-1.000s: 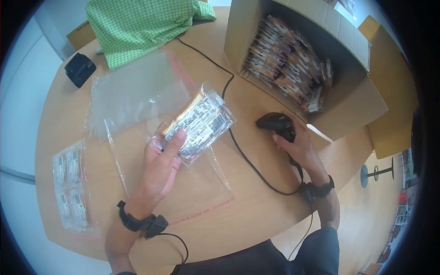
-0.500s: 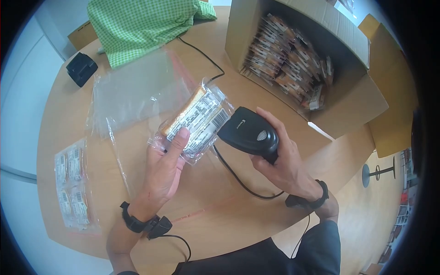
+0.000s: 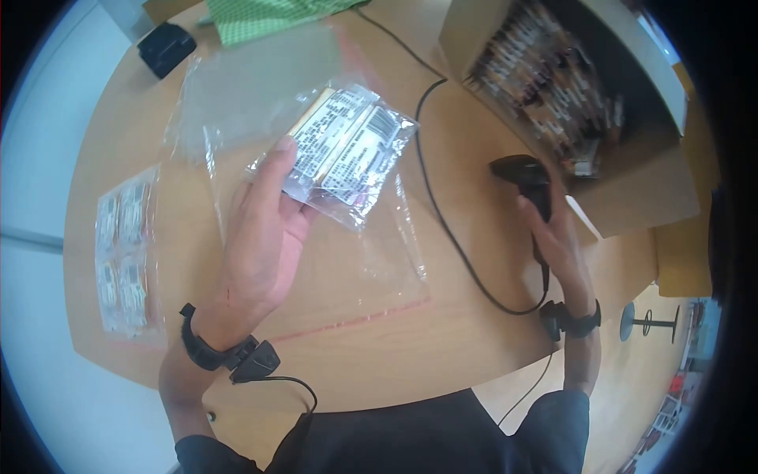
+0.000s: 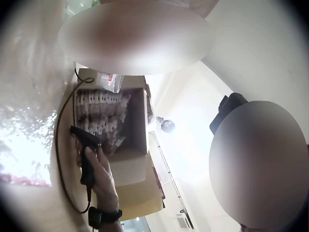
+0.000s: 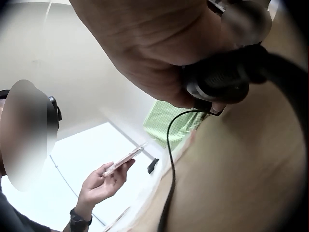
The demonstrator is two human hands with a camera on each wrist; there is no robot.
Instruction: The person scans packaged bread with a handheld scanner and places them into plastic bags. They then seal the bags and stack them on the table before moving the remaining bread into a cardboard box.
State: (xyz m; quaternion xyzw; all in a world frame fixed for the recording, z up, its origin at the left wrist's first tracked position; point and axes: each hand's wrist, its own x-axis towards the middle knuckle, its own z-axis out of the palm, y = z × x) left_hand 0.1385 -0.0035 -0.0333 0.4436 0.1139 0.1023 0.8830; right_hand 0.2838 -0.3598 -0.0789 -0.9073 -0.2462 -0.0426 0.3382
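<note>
My left hand [image 3: 264, 229] holds a clear-wrapped bread pack [image 3: 345, 150], thumb on top and fingers beneath. A printed label with a barcode faces up, and a strip of bread shows along the pack's left edge. In my right hand [image 3: 562, 241] is a black corded barcode scanner [image 3: 527, 175], gripped by its handle beside the cardboard box and apart from the pack. The left wrist view also shows the scanner [image 4: 86, 137] in front of the box. From the right wrist, the pack [image 5: 126, 159] is seen edge-on, raised over the table.
A cardboard box [image 3: 643, 170] at the right holds many wrapped packs [image 3: 545, 87]. Clear plastic bags [image 3: 253, 87] lie on the table, and a filled bag of packs [image 3: 126, 249] lies at left. The scanner's cable [image 3: 430, 178] loops across the middle. A green checked cloth [image 3: 268, 17] is at the back.
Half a second ago the scanner was beside the pack's barcode; now my right hand has drawn it back right, near the box. The pack stays in my left hand, and the head view has shifted.
</note>
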